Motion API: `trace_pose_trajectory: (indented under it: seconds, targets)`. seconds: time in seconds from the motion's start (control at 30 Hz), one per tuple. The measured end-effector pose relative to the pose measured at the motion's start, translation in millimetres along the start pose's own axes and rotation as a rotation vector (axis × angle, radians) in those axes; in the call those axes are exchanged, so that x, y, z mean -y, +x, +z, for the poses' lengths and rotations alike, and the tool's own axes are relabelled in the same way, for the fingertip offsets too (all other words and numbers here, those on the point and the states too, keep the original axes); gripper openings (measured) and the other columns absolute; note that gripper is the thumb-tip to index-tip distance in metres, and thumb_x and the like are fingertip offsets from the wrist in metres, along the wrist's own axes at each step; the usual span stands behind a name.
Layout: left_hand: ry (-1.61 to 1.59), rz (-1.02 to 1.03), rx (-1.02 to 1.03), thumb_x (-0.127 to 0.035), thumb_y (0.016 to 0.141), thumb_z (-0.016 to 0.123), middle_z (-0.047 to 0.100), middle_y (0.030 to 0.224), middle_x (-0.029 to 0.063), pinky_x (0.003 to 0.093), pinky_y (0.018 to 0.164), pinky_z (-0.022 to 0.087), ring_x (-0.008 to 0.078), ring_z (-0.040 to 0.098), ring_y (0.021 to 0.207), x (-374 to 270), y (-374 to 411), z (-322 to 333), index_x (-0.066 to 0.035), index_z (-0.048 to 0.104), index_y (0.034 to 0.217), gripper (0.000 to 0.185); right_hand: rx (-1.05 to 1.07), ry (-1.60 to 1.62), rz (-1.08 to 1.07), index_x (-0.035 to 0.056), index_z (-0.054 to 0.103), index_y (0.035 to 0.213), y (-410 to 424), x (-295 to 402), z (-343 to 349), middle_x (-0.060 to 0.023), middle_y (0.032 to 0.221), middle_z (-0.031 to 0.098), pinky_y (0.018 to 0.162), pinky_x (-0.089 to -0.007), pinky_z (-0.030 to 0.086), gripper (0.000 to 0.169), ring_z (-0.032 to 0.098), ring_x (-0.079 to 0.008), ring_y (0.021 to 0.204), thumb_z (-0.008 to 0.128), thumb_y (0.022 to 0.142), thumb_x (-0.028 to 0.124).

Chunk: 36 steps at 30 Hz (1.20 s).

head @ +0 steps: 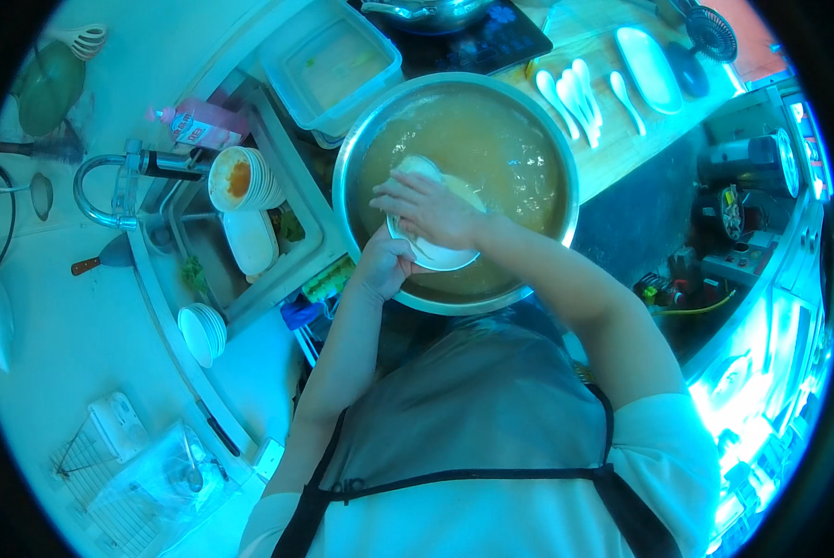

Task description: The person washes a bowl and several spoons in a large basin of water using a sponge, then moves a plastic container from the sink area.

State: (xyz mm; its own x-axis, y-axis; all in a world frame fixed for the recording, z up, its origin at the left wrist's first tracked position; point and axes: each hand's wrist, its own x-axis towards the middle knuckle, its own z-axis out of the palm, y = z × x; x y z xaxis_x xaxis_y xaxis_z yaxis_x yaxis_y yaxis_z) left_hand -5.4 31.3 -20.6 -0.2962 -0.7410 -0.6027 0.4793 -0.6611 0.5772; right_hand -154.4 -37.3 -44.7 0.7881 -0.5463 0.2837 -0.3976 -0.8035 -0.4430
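Note:
A wide steel basin (568, 209) of cloudy yellowish water stands before me. Over it, my left hand (387, 264) grips the rim of a white bowl (452, 259), thumb on the near-left edge. Stretched across this bowl is my right hand (434, 209), its fingers pointing left and its palm turned down. Whether anything lies under that palm is hidden. Beyond my right fingers, another pale dish (417, 166) shows partly in the water.
Left of the basin, a sink (312, 230) holds stacked bowls (239, 180) with orange residue. More white bowls (202, 335) stand beside it. A plastic tub (333, 70) and an induction cooker (486, 42) sit behind. White spoons (577, 94) and a tray (648, 70) lie right.

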Motion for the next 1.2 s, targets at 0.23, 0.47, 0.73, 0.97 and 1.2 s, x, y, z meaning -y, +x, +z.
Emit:
trace_pose_trajectory:
  seconds: [0.23, 0.47, 0.73, 0.97, 1.2]
  targets:
    - [0.144, 0.170, -0.157, 0.014, 0.060, 0.044, 0.052, 0.115, 0.0149, 0.0405, 0.073, 0.058, 0.0310, 0.060, 0.098, -14, -10, 12, -0.008, 0.034, 0.136, 0.079, 0.089, 0.346, 0.804, 0.0053, 0.053, 0.107, -6, -37, -8, -0.0193, 0.108, 0.058, 0.092, -0.0469, 0.040, 0.034, 0.054, -0.0375, 0.105, 0.045, 0.092, 0.035]
    - [-0.193, 0.289, -0.067, 0.014, 0.062, 0.046, 0.050, 0.122, 0.0163, 0.0488, 0.095, 0.046, 0.0342, 0.052, 0.113, 6, 22, 3, -0.003, 0.036, 0.133, 0.074, -0.375, 0.851, 1.172, -0.0012, 0.054, 0.103, -38, -16, 34, -0.0190, 0.095, 0.063, 0.078, -0.0416, 0.047, 0.037, 0.062, -0.0332, 0.086, 0.055, 0.088, 0.033]
    - [0.150, 0.205, -0.159, 0.012, 0.064, 0.043, 0.058, 0.112, 0.0159, 0.0402, 0.093, 0.047, 0.0289, 0.057, 0.107, -39, 35, -4, 0.002, 0.051, 0.120, 0.057, -0.067, 0.390, 0.892, 0.0038, 0.061, 0.098, -34, -42, -35, -0.0160, 0.091, 0.067, 0.074, -0.0422, 0.050, 0.027, 0.065, -0.0323, 0.085, 0.059, 0.083, 0.026]
    - [1.138, -0.031, -0.100, 0.011, 0.063, 0.042, 0.063, 0.080, 0.0081, 0.0286, 0.063, 0.046, 0.0171, 0.060, 0.071, -93, 45, 49, 0.001, 0.064, 0.095, 0.040, -0.050, -0.159, 0.212, 0.0125, 0.062, 0.090, 19, -17, -65, -0.0087, 0.085, 0.064, 0.074, -0.0403, 0.049, 0.013, 0.063, -0.0279, 0.083, 0.060, 0.081, 0.022]
    - [0.347, 0.121, -0.359, 0.014, 0.060, 0.041, 0.059, 0.092, 0.0140, 0.0384, 0.074, 0.049, 0.0287, 0.059, 0.086, -63, 41, 27, 0.004, 0.058, 0.102, 0.047, -0.272, 0.381, 0.753, 0.0103, 0.064, 0.091, 0, -37, -52, -0.0154, 0.083, 0.065, 0.073, -0.0419, 0.050, 0.024, 0.063, -0.0327, 0.081, 0.063, 0.080, 0.031]
